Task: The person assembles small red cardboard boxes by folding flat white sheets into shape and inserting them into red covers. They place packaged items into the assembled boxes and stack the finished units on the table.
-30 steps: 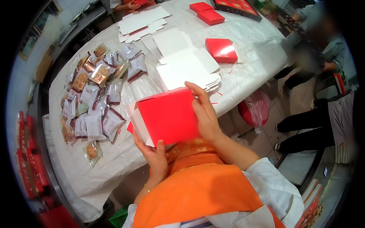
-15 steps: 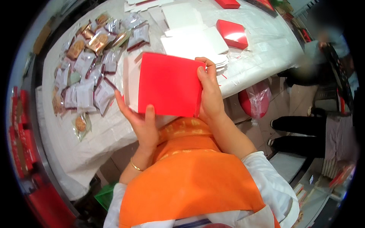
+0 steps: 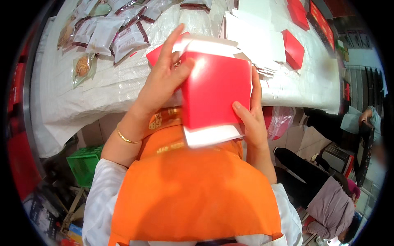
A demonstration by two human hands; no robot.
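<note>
Just in front of my body I hold a red cardboard box (image 3: 217,92) with white flaps standing out at its far and near ends. My left hand (image 3: 164,78) is at the box's upper left corner, thumb on the red face and forefinger stretched out past the far end. My right hand (image 3: 253,123) grips the right side, its thumb on the red face and its fingers round the edge. Partly hidden behind my left hand, a small red piece (image 3: 154,55) lies on the table.
Wrapped pastries (image 3: 129,41) are spread over the left of the white-covered table (image 3: 115,88). White flat cartons (image 3: 260,37) are stacked further right, beside a red box (image 3: 292,49). A green crate (image 3: 84,164) stands below at left. Other people (image 3: 328,201) are at the right.
The box has turned, so its white flaps now face away from and toward me. My left hand has moved to its upper left corner; my right hand sits lower. The view has shifted.
</note>
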